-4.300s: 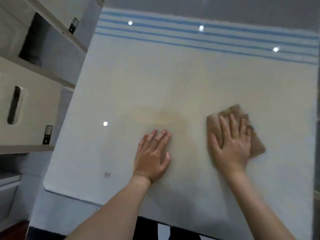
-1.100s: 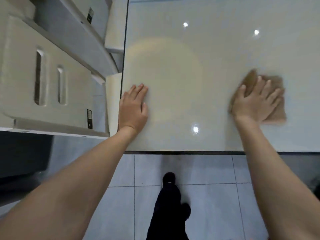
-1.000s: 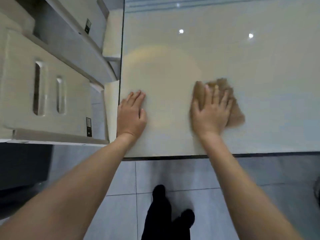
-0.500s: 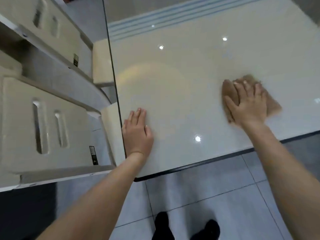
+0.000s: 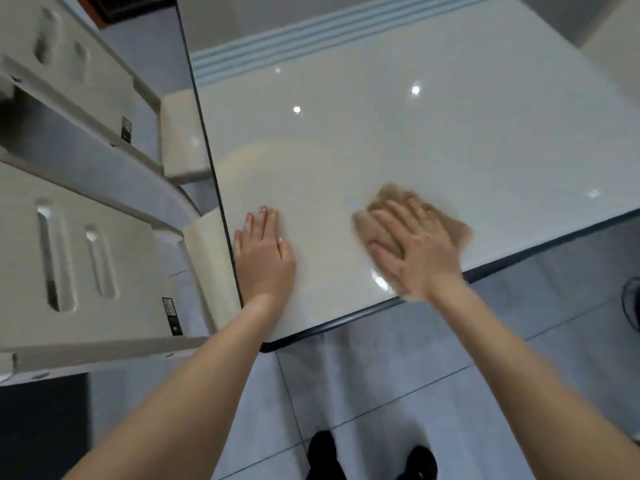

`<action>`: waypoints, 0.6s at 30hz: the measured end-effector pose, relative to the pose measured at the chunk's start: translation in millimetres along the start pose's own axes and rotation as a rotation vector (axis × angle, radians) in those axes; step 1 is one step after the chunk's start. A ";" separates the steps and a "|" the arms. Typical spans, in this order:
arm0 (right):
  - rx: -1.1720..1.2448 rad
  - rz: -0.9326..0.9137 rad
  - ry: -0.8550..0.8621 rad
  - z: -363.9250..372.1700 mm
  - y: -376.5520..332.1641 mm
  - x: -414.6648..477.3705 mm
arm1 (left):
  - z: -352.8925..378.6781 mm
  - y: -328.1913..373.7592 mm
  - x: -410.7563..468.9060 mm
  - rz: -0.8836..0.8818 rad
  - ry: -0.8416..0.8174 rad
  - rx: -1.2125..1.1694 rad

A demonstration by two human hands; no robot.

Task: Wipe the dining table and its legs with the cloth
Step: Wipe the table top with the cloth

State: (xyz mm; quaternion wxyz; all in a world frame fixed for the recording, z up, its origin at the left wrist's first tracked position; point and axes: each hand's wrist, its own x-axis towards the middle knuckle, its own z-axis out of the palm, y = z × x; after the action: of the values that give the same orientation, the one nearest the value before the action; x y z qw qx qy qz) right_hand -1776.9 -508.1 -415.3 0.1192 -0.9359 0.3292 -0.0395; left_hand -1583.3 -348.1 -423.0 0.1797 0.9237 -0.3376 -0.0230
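Observation:
The glossy white dining table [image 5: 433, 140] fills the upper right, with a dark rim along its near edge and blue stripes at the far end. A brown cloth [image 5: 446, 221] lies flat on it near the front edge. My right hand [image 5: 412, 247] presses on the cloth with straight, spread fingers and is motion-blurred. My left hand [image 5: 265, 256] rests flat on the table's near left corner, fingers straight. The table legs are hidden.
Two cream chairs stand along the table's left side, the nearer chair [image 5: 79, 258] and the farther chair [image 5: 86, 95], their seats tucked to the edge. Grey floor tiles [image 5: 398, 382] lie below, with my dark shoes [image 5: 322, 455] on them. A dark round object [image 5: 632, 306] sits at the right.
My right hand has slid the cloth leftward along the front edge, closer to my left hand. The left hand has stayed flat on the corner. The view has tilted slightly.

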 end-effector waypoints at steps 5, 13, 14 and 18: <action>-0.042 0.289 0.041 -2.8 2.5 63.1 | 1.6 -0.1 3.6 0.000 0.047 -0.002; 0.144 -0.038 0.128 19.0 -50.3 -14.7 | -2.1 0.1 1.3 -0.011 0.019 -0.107; 0.183 -0.047 0.129 18.2 -49.9 -24.9 | -3.7 -0.9 -3.3 -0.012 -0.003 -0.133; 0.596 0.058 0.084 3.3 -49.2 -67.4 | -17.3 1.9 -49.6 -0.019 -0.082 -0.232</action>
State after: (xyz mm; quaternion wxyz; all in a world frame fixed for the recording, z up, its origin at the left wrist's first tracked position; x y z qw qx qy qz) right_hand -1799.1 -428.2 -406.0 0.3762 -0.8473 0.3343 -0.1697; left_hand -1619.9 -312.6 -410.1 0.2713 0.8981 -0.3309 -0.1013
